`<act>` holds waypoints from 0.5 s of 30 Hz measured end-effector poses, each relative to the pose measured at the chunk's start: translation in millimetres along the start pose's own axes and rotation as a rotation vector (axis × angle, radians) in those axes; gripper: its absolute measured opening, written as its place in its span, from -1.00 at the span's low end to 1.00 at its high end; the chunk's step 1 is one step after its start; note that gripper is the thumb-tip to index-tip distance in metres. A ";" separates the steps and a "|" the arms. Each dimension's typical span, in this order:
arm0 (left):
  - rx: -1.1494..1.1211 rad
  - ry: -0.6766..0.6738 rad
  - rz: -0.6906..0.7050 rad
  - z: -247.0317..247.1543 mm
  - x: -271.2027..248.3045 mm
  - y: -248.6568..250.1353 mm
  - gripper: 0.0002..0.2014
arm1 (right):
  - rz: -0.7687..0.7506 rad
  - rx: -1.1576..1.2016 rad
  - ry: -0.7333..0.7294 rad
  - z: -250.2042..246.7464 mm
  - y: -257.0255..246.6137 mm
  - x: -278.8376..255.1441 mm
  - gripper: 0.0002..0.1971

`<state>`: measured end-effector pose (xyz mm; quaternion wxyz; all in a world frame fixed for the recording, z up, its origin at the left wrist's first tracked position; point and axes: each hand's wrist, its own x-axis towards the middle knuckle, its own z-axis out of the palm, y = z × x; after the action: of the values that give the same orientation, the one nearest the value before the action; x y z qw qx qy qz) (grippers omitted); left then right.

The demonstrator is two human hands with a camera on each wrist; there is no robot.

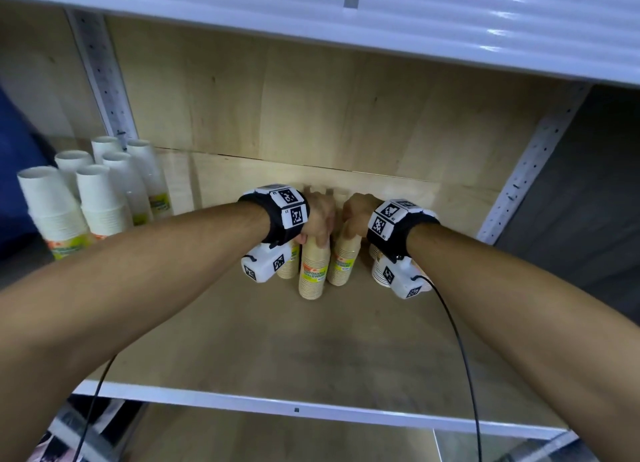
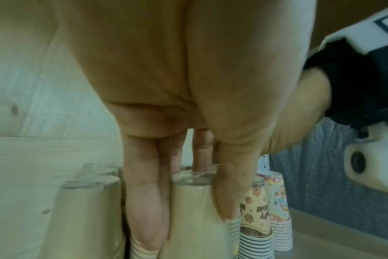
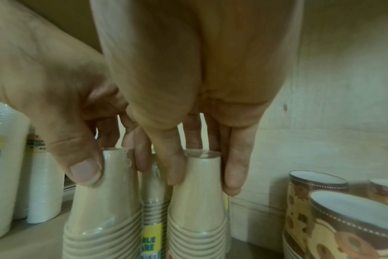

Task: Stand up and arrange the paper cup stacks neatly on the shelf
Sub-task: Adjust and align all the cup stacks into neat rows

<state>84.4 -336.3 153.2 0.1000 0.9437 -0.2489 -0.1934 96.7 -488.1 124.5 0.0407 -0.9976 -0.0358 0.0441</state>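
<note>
- Here, both hands work the cluster of tan stacks mid-shelf (image 1: 346, 326), towards the back wall.
- The left hand (image 1: 320, 216) grasps the top of one upright tan stack (image 1: 313, 271); in the right wrist view its thumb (image 3: 84, 170) presses the near side of that stack's top.
- The right hand (image 1: 356, 210) grasps the neighbouring tan stack (image 1: 343, 262), thumb on one side and fingers (image 3: 235, 171) down the other.
- The two held stacks stand just beside each other, with a third, labelled stack (image 3: 152, 201) showing in the gap behind them.
- White stacks (image 1: 100, 198) stand grouped at the far left; patterned stacks (image 3: 317, 201) stand to the right, near the right hand.
- The step in hand looks like the tidying one: the tan stacks are already upright and are being squared into a row.
- Next, I judge, the move calls for nudging both stacks level and close without tipping them, since they are tall and narrow at the top, then letting go gently.
</note>
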 end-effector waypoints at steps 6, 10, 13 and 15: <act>0.013 0.004 -0.011 2.6 4.5 -6.2 -0.63 | -0.004 -0.010 0.030 2.0 -8.1 7.4 -0.73; 0.008 -0.006 -0.008 2.3 5.5 -9.1 -0.62 | -0.015 -0.003 0.029 2.9 -11.6 7.8 -0.67; 0.034 -0.004 -0.008 2.1 5.2 -8.9 -0.61 | -0.004 0.024 0.036 4.4 -12.1 8.5 -0.66; 0.030 -0.006 -0.007 1.6 4.6 -9.2 -0.60 | 0.007 0.039 0.024 4.6 -13.2 9.3 -0.67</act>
<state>91.5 -330.9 147.7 0.0843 0.9454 -0.2489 -0.1930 104.6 -473.9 120.3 0.0605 -0.9971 -0.0309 0.0330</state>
